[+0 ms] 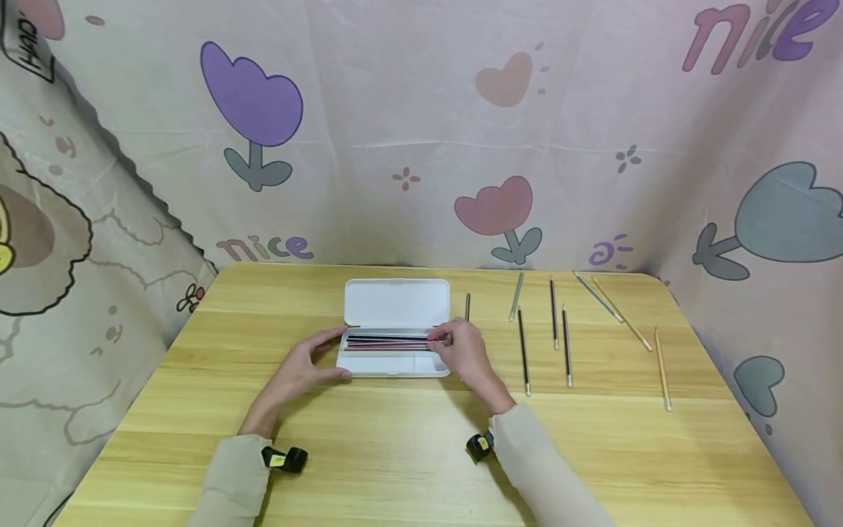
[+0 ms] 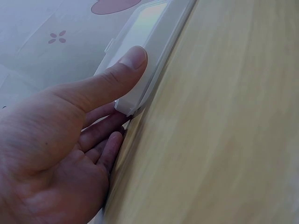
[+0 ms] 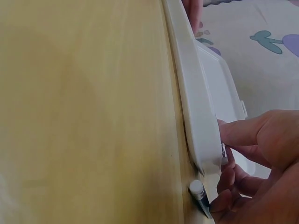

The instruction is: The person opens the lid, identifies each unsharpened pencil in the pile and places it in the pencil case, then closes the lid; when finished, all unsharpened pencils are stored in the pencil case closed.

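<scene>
A white pencil case point(image 1: 378, 364) lies open on the table, its lid point(image 1: 397, 301) tipped back. Several dark and reddish pencils point(image 1: 382, 342) lie side by side in its rear compartment. My left hand point(image 1: 299, 372) grips the case's left end, thumb at the front corner and fingers toward the back. Over the right end, my right hand point(image 1: 465, 354) pinches a pencil point(image 3: 224, 152) near its eraser end; its far part lies among the other pencils. Just right of the case is another pencil point(image 1: 468, 306), partly hidden by that hand; its white eraser point(image 3: 197, 187) shows in the right wrist view.
Several loose pencils lie to the right, among them a black one point(image 1: 523, 351), a green one point(image 1: 516, 296) and a yellow one point(image 1: 662, 369). A patterned cloth point(image 1: 369, 132) hangs behind the wooden table point(image 1: 395, 454).
</scene>
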Demonstrator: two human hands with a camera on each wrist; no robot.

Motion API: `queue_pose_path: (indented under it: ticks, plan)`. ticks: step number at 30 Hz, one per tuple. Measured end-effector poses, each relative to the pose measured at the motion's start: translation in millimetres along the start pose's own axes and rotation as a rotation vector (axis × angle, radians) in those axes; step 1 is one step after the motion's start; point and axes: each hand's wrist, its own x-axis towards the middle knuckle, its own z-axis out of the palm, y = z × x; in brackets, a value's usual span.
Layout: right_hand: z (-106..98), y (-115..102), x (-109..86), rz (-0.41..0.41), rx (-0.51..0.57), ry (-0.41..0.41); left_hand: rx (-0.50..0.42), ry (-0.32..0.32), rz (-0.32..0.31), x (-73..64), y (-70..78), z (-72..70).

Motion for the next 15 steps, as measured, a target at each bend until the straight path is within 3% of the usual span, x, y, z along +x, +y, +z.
queue_pose_path:
  ticks: [8, 15]
  plan:
    - [0.4, -1.8, -1.2, -0.006, 0.007, -0.001, 0.011, 0.012, 0.029, -0.6, -0.5, 0.2]
    - [-8.4, 0.1, -8.5, 0.032, 0.118, -0.004, -0.002, 0.007, 0.026, -1.0, 0.3, 0.0]
